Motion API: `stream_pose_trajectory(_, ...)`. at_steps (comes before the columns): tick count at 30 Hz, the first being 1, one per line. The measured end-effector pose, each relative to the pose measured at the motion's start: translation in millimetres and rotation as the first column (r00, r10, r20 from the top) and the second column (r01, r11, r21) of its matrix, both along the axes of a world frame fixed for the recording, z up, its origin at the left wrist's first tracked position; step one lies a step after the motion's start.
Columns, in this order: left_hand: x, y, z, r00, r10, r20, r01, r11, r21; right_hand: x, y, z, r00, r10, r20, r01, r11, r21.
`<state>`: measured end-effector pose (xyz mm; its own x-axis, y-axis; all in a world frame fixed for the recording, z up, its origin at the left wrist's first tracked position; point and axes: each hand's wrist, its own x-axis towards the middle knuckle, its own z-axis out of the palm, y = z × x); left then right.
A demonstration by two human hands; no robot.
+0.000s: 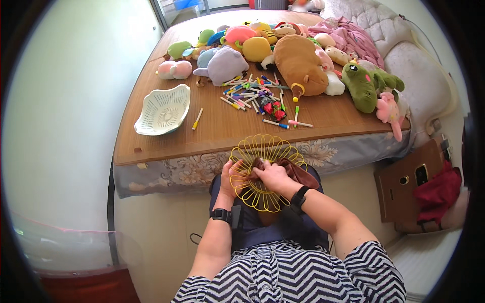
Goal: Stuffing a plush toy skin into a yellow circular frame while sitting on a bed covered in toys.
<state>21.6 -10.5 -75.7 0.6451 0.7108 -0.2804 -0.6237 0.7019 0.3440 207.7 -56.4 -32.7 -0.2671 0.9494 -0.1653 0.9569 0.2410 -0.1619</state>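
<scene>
Over my lap I hold a yellow wire basket [244,146] with a looped, petal-like rim. My left hand [230,179] grips its left side, fingers closed round the wires. Inside the basket my right hand [272,175] is closed on a brown cloth [299,173], pressing part of it against the wires. The cloth's loose end trails to the right over the rim. Some of the basket's base is hidden behind my right hand and the cloth.
Ahead stands a bed with a brown mat [202,139]. On it lie a white plastic basket [164,111], a yellow marker [197,119], a heap of markers [247,96], red artificial roses [275,110] and several plush toys [300,65]. A brown cabinet [396,197] is at right.
</scene>
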Motion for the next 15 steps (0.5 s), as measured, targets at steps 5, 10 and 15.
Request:
stream_pose_trajectory(5, 2, 2, 5, 0.994, 0.007, -0.106, -0.01, 1.0, -0.021, 9, 9, 9, 0.969, -0.241, -0.051, 0.241, 0.97, -0.021)
stream_pose_trajectory(10, 4, 2, 0, 0.988, 0.156, 0.017, -0.155, 0.987, -0.045, -48, 10, 24, 0.945, -0.123, -0.302, 0.178, 0.971, 0.16)
stream_pose_trajectory(15, 4, -5, 9, 0.988, 0.132, 0.082, -0.133, 0.991, 0.011, -64, 0, -1, 0.979, -0.033, -0.201, 0.055, 0.993, 0.104)
